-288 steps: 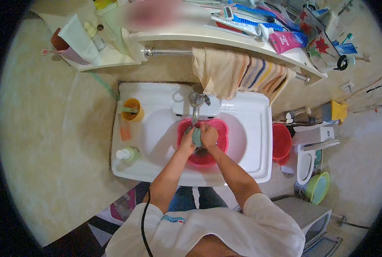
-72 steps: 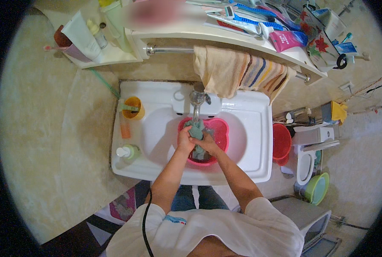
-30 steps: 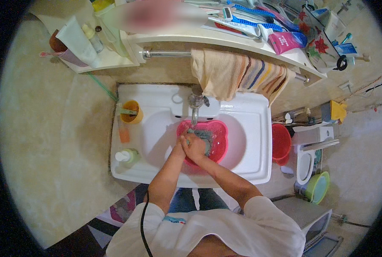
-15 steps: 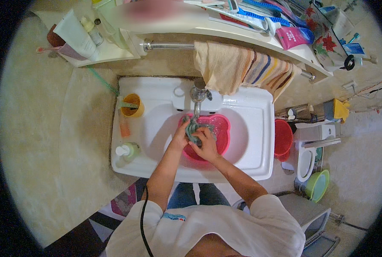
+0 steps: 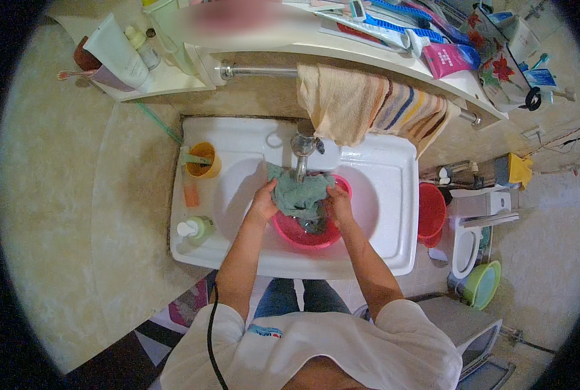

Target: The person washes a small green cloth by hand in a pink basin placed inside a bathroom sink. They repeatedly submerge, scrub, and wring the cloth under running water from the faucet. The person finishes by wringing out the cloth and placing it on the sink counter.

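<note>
Two opposite edges of a wrinkled grey-green fabric cloth (image 5: pixel 300 195) are pinched, one by the left hand (image 5: pixel 264 201), one by the right hand (image 5: pixel 340 205). The cloth spans between the hands, over a pink plastic basin (image 5: pixel 308 244). Expect soft, limp handling, heavier if soaked; hold gathered edges. The cloth hides the basin's far side; the right hand's exact fingertip placement is unclear.

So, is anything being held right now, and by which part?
A green cloth: the left hand has its grip on the left side, the right hand on the right side.
</note>
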The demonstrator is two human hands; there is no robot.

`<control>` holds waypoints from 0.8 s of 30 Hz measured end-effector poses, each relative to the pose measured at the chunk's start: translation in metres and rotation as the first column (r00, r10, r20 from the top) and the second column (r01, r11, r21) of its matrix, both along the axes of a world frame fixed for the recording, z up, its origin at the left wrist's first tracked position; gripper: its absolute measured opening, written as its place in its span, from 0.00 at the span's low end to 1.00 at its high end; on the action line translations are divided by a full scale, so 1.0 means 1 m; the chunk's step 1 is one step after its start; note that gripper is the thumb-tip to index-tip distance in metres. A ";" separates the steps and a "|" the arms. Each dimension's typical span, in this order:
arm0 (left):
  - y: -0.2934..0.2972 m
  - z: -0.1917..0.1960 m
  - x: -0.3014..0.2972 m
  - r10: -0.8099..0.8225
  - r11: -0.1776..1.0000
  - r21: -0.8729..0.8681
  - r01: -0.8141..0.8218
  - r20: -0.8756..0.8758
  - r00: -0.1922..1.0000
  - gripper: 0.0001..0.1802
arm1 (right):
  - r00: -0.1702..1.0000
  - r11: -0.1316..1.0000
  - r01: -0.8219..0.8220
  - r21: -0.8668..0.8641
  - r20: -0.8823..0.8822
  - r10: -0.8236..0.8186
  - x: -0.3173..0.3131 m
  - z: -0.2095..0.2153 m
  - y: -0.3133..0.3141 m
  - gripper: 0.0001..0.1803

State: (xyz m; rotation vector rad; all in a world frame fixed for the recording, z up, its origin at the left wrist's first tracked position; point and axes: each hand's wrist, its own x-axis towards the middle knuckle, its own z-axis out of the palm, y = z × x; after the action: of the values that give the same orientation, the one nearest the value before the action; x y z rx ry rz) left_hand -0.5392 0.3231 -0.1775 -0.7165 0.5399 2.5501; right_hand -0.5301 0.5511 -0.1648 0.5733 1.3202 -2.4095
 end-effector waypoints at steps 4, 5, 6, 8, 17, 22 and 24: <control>-0.014 0.000 0.009 -0.004 1.000 -0.007 0.004 -0.071 0.997 0.19 | 0.999 0.995 0.053 -0.082 0.006 -0.052 -0.005 0.048 -0.005 0.10; -0.013 -0.001 0.007 -0.007 1.000 -0.005 0.007 -0.086 0.996 0.21 | 0.997 0.995 0.079 -0.067 -0.023 -0.080 -0.006 0.047 -0.004 0.11; -0.012 -0.004 0.006 -0.009 1.000 -0.004 0.009 -0.099 0.995 0.22 | 0.993 0.993 0.105 -0.053 -0.050 -0.107 -0.009 0.044 -0.004 0.12; -0.013 -0.007 0.006 0.001 1.000 0.025 0.001 -0.091 0.996 0.24 | 0.990 0.992 0.118 -0.043 -0.070 -0.121 -0.010 0.039 -0.002 0.16; -0.005 0.031 0.009 -0.018 0.992 0.118 0.038 -0.165 0.986 0.27 | 0.577 0.340 -0.478 0.810 -0.002 0.817 -0.002 0.022 -0.002 0.18; -0.011 0.005 0.017 -0.080 0.979 0.179 0.100 -0.114 0.990 0.27 | 0.887 0.819 -0.237 0.523 -0.229 0.402 -0.002 0.030 -0.022 0.17; 0.010 0.007 0.020 -0.069 0.993 0.092 0.080 -0.110 0.991 0.26 | 0.841 0.707 -0.156 0.690 -0.282 0.461 0.009 0.043 -0.039 0.15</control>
State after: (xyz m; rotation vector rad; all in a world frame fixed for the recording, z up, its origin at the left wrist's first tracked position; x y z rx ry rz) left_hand -0.5189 0.3333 -0.1704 -0.5189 0.4659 2.5358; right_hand -0.5213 0.5120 -0.1217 -0.0907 2.2668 -1.7986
